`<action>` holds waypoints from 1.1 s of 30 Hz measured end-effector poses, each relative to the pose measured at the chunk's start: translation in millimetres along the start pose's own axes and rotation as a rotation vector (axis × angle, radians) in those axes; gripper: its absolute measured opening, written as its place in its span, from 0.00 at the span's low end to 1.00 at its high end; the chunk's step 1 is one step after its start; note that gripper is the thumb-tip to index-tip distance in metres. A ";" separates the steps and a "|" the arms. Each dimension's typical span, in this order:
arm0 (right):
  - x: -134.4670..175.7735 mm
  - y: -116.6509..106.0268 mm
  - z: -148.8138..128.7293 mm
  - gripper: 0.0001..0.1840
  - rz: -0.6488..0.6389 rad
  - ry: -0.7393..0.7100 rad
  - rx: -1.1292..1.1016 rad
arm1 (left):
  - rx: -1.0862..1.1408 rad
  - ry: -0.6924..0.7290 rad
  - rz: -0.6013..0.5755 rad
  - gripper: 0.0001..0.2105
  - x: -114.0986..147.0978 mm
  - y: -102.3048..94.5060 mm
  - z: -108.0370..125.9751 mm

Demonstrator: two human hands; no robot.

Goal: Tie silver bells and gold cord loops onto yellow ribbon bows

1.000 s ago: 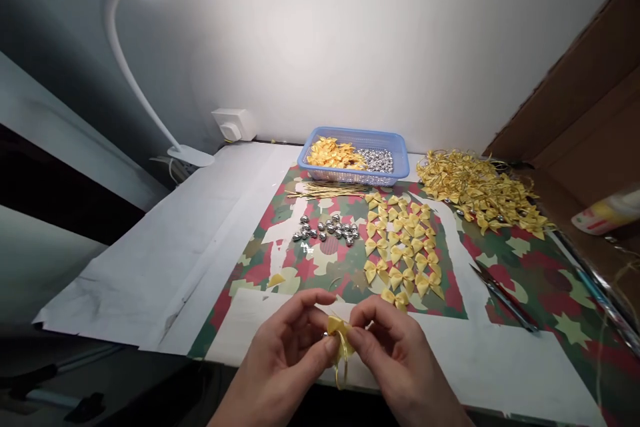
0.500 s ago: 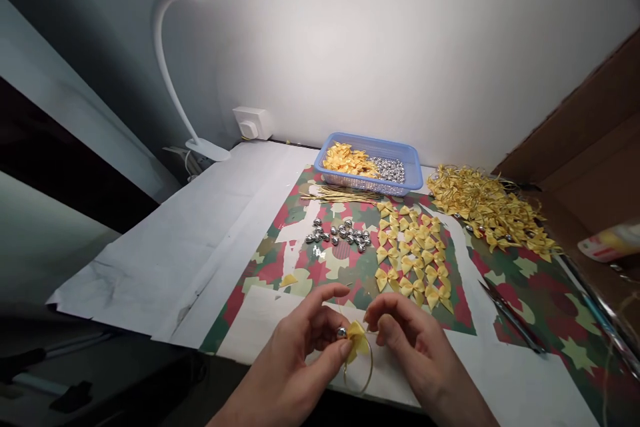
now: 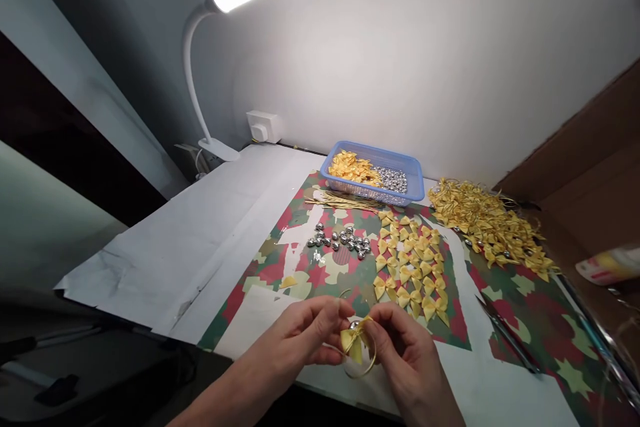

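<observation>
My right hand (image 3: 407, 353) pinches a yellow ribbon bow (image 3: 354, 345) at its right side, between thumb and index finger. A silver bell (image 3: 354, 325) sits against the bow's knot, partly hidden by ribbon. From the bow hangs a loop of gold cord (image 3: 367, 370). My left hand (image 3: 313, 330) is closed just left of the bow, thumb pressed to the index finger. A thin curved end of cord shows above its fingertips; the grip itself is partly hidden. Both hands are over the table's front edge.
Beyond my hands lie loose silver bells (image 3: 345, 240) and rows of yellow bows (image 3: 410, 260). A blue basket (image 3: 373, 197) holds bows and bells, with gold cords (image 3: 345, 201) before it. Finished-looking bows form a pile (image 3: 485, 220). Scissors (image 3: 507, 333) lie right; a lamp (image 3: 193, 73) stands left.
The bow with its bell has passed from my left hand's pinch to my right hand's, and has turned. My left fingers have closed beside it. The camera view has shifted slightly.
</observation>
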State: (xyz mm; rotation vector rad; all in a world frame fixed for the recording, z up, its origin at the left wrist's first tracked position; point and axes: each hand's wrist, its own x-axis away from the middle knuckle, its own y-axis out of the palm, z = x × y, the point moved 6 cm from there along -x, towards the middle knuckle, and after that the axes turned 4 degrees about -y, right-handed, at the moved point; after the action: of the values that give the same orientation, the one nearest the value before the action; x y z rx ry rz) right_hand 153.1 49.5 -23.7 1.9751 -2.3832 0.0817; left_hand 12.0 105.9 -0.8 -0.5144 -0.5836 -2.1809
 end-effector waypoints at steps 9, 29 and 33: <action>0.4 -6.4 3.3 0.13 0.096 -0.143 0.114 | -0.001 0.138 0.027 0.23 -16.7 -3.9 -0.9; -27.9 -37.3 -31.6 0.19 0.124 -0.152 -0.411 | 0.167 0.129 -0.128 0.18 -32.3 22.5 21.9; -34.0 -31.4 -25.1 0.18 0.173 -0.100 -0.518 | 0.258 0.148 -0.206 0.18 -34.5 36.5 28.5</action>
State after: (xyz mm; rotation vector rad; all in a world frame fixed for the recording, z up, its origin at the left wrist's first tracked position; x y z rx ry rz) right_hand 190.3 78.8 -0.6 1.5657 -2.3121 -0.5793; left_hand 66.0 121.7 12.3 -0.1600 -0.8525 -2.2676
